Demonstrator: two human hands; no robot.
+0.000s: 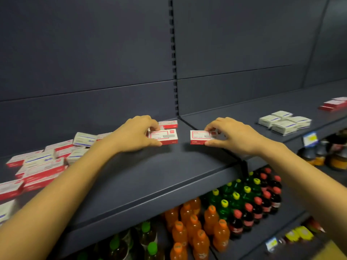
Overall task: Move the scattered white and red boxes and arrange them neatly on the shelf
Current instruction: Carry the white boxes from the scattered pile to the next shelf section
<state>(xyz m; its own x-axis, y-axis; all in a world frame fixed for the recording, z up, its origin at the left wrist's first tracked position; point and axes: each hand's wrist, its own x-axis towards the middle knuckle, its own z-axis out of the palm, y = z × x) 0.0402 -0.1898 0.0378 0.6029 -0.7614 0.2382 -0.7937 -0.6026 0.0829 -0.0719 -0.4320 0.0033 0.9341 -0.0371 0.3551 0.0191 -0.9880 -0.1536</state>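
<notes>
My left hand [138, 133] pinches a white and red box [166, 136] between thumb and fingers on the dark blue shelf [150, 175]. My right hand [231, 135] pinches a second white and red box [199, 136] just to its right, near the seam between two shelf sections. A small gap separates the two boxes. Another white and red box [168, 124] lies behind the left one, against the back panel. A scattered heap of white and red boxes [41, 164] covers the shelf's left end.
White boxes with blue stripes [285, 122] sit grouped on the right shelf section, and red and white boxes [334, 105] lie farther right. Below the shelf stand orange bottles [195, 228], green bottles [232, 197] and dark bottles with red caps [266, 196].
</notes>
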